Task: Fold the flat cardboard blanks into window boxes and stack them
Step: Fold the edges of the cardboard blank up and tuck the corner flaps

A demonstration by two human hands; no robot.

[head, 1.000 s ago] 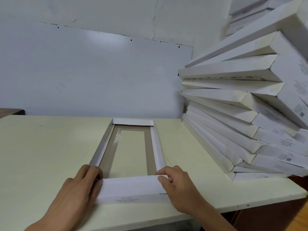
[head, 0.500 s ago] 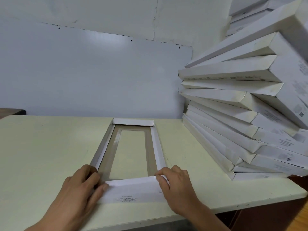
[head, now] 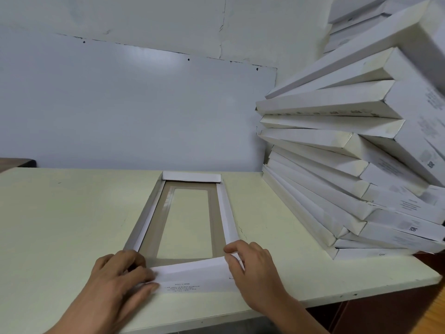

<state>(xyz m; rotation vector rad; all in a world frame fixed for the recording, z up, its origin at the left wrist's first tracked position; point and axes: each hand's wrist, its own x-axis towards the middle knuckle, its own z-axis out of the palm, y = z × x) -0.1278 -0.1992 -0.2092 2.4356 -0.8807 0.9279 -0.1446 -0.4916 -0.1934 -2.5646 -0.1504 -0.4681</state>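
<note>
While the tabletop (head: 60,225) carries the whole job, the tall leaning stack of finished boxes (head: 349,169) fills its right side, well apart from the work, and in my judgement it wants a squaring-up before another box goes on top. The box blank (head: 216,213) lies flat in the middle, window down the centre, its long side walls and far end flap raised. The near end flap (head: 192,273) is the step in hand: it should be brought up and over along its full crease, both ends rising together, so the corners meet the side walls squarely. The left hand (head: 120,273) grasps the flap's left end, fingers laid over it; the right hand (head: 250,263) pinches the right corner between thumb and fingers. Even pressure matters; a skewed fold would likely buckle the thin board.
</note>
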